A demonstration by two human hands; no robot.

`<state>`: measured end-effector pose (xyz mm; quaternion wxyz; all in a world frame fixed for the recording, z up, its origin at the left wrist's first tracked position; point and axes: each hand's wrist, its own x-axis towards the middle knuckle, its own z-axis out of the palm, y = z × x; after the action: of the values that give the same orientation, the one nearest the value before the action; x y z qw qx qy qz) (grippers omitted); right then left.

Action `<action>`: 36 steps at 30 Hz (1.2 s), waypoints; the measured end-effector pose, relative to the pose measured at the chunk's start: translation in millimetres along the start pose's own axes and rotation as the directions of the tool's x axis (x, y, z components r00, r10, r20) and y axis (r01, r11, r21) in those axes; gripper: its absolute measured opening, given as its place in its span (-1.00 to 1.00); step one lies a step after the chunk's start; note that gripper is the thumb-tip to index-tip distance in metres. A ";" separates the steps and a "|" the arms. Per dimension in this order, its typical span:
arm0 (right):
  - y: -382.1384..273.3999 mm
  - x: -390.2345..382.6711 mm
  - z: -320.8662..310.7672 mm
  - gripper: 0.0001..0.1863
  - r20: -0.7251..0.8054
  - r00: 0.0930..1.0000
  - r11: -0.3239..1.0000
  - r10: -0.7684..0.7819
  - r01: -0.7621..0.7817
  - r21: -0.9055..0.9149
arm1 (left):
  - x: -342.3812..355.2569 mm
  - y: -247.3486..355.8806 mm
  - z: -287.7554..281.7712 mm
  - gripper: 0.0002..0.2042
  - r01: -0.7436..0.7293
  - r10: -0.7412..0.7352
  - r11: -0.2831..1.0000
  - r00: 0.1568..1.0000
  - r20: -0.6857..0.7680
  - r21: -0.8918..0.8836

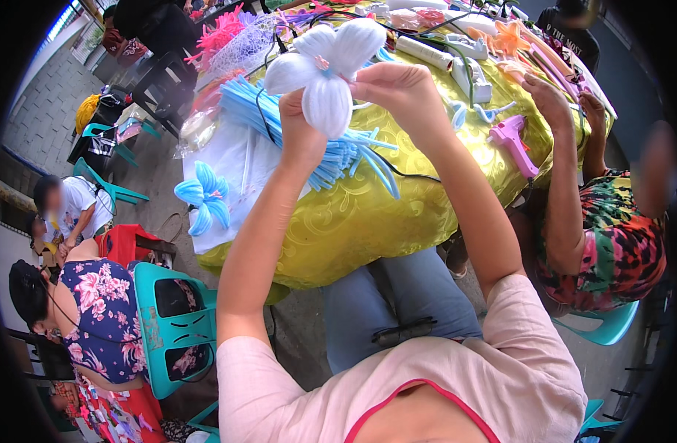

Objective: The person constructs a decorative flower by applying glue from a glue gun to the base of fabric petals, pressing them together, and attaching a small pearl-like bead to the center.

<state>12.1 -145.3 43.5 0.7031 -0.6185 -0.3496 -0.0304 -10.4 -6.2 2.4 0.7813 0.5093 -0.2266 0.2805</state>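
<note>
The white flower (329,105) is up in the air, in front of the person and above the near part of the table (368,229), with its fuzzy petals spread round a small pink and pale blue middle. From where I stand, the step looks like steadying and adjusting those petals. The right hand (399,87) has thumb and forefinger nearly closed at the flower's right side, close in to the middle; whether it grips a petal's root or something finer I can't tell. The left hand (301,124) is curled at the lower left, its fingertips partly hidden by the petals, so its exact hold is unclear.

I'd let one hand carry the flower low, near its base, and let the other work lightly by the petal roots, since squeezing the broad faces would likely flatten the fluff. Turning it to check the gaps between petals seems wise too.

Below the wrists, the bundle of light blue fuzzy stems (340,160) lies loose, and trailing ends could snag, so I'd keep the flower lifted clear. The finished-looking blue flower (204,193) rests on a white sheet (239,151) to the left, handy for comparing petal spread. The pink glue gun (509,139) lies off to the right, well apart from both hands.
</note>
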 end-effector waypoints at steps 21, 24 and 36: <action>9.5 9.8 -22.0 -0.88 0.019 0.998 0.996 0.053 -0.052 -0.076 | 8.1 -12.4 -2.0 -0.84 -0.110 0.090 0.940 0.993 0.077 0.323; 4.5 7.6 -22.7 -0.88 0.032 0.999 0.974 0.025 -0.017 -0.226 | 6.4 -10.0 -0.4 -0.84 -0.126 0.103 0.958 0.989 0.102 0.256; 26.7 -27.9 -63.2 -0.78 -0.200 0.964 0.676 0.176 -0.266 -0.688 | 11.3 -4.5 0.2 -0.83 -0.100 0.074 0.989 0.970 0.231 0.105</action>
<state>32.5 -206.3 6.7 0.4289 -0.8754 -0.1918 -0.1134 0.9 -5.5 6.7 0.7064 0.5721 -0.3195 0.2675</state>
